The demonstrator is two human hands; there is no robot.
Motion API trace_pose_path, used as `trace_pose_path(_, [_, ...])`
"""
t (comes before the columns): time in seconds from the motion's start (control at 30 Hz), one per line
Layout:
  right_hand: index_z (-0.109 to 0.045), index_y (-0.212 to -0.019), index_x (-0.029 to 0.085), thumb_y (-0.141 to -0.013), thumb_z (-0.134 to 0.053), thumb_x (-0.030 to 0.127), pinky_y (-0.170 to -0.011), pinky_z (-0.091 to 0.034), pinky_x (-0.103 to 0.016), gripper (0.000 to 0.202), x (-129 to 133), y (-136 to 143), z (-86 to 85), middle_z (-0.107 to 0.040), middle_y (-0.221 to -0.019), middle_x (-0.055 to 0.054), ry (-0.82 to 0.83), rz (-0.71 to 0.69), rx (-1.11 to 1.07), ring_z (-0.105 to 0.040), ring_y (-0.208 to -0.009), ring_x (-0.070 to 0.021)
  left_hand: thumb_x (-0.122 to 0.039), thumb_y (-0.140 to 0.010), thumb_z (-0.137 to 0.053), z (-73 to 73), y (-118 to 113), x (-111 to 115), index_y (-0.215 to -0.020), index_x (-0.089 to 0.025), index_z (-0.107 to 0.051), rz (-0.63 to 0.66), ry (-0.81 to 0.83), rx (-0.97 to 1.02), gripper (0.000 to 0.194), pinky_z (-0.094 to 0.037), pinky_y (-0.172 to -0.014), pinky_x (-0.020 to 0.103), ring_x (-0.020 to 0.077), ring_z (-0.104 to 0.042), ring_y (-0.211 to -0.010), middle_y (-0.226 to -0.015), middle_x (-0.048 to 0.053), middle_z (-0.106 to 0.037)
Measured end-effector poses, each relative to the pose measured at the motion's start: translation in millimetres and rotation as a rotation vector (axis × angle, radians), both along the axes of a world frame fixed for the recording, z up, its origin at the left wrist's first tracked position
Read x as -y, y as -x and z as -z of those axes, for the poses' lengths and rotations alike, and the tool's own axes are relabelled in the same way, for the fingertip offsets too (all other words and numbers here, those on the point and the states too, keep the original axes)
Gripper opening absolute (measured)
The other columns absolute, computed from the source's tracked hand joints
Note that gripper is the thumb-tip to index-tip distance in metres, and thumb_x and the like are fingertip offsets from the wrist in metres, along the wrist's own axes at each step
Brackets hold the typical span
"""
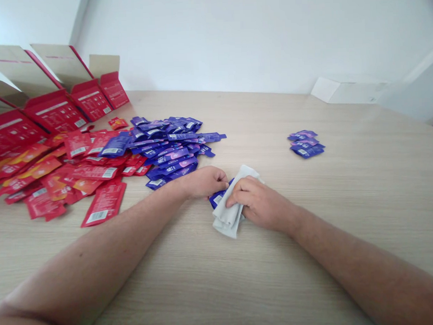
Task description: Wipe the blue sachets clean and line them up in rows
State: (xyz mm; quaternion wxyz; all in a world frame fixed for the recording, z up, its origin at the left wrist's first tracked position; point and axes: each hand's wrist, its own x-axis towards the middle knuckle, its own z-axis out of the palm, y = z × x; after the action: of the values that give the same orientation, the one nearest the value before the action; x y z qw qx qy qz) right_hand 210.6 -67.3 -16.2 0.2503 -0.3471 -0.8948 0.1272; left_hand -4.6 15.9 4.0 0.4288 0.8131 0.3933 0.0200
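Near the middle of the table, a purple sachet (218, 199) lies partly under a folded white cloth (228, 218). My right hand (258, 202) is closed on the cloth, pressing it over the sachet. At the sachet's upper left edge, my left hand (209, 181) has its fingers pinched on it. To the left of my left hand is a heap of purple sachets (173, 157), which overlaps a heap of red and orange sachets (92, 171). Farther right, several purple sachets (306, 144) lie in a small overlapping stack.
Open red boxes (54, 111) with raised flaps stand in a row at the back left. A white box (356, 92) lies at the back right against the wall. The pale wooden table (362, 186) reaches back to the white wall.
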Motion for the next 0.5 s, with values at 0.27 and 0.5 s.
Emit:
trace_pose_path(0.27, [-0.071, -0.110, 0.024, -0.084, -0.055, -0.001, -0.094, -0.046, -0.040, 0.039, 0, 7, 9.7, -0.064, -0.106, -0.006, -0.032, 0.034, -0.011, -0.057, -0.104, -0.0230, -0.023, -0.083, -0.050, 2.6, 0, 4, -0.078, -0.019, -0.063, 0.055, -0.029, -0.024, 0.015, -0.041, -0.046, 0.019, 0.0105, -0.057, -0.049, -0.056, -0.005, -0.059])
trace_pose_path(0.5, [-0.068, -0.113, 0.023, -0.081, -0.052, 0.001, -0.094, -0.047, -0.041, 0.041, -19, -30, 14.1, -0.063, -0.106, -0.007, -0.168, 0.345, -0.151, -0.058, -0.104, -0.0241, -0.031, -0.089, -0.051, -23.9, 10, 3, -0.080, -0.019, -0.064, 0.050, -0.336, -0.105, 0.020, -0.042, -0.053, 0.022, 0.0120, -0.060, -0.056, -0.064, -0.002, -0.065])
